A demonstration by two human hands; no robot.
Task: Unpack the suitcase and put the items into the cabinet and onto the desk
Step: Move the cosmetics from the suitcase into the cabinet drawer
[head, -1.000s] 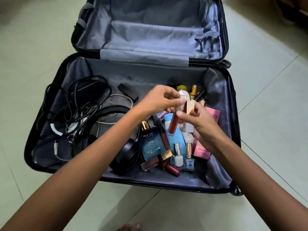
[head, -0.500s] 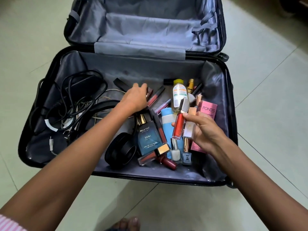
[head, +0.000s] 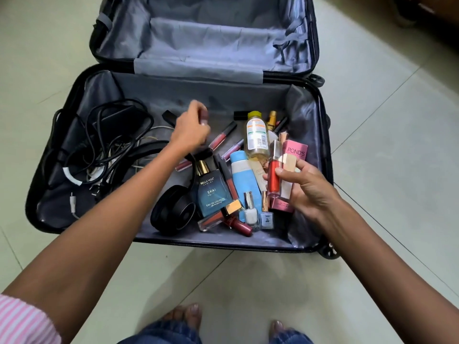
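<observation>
Two tubes (head: 273,177), right hand (head: 310,194), left hand (head: 191,131) blurred

"POND'S" on the pink box (head: 296,152); "BELLA VITA", "SKAI", "EAU DE COLOGNE" on the blue bottle (head: 211,192).

Head camera looks steeply down, close above the open suitcase (head: 223,95).

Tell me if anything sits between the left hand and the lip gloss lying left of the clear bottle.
Nothing visible does. The lip gloss lies uncovered just right of the left hand, with the bottle beyond it. The hand is blurred and may hold something small. The right hand holds a red tube.
</observation>
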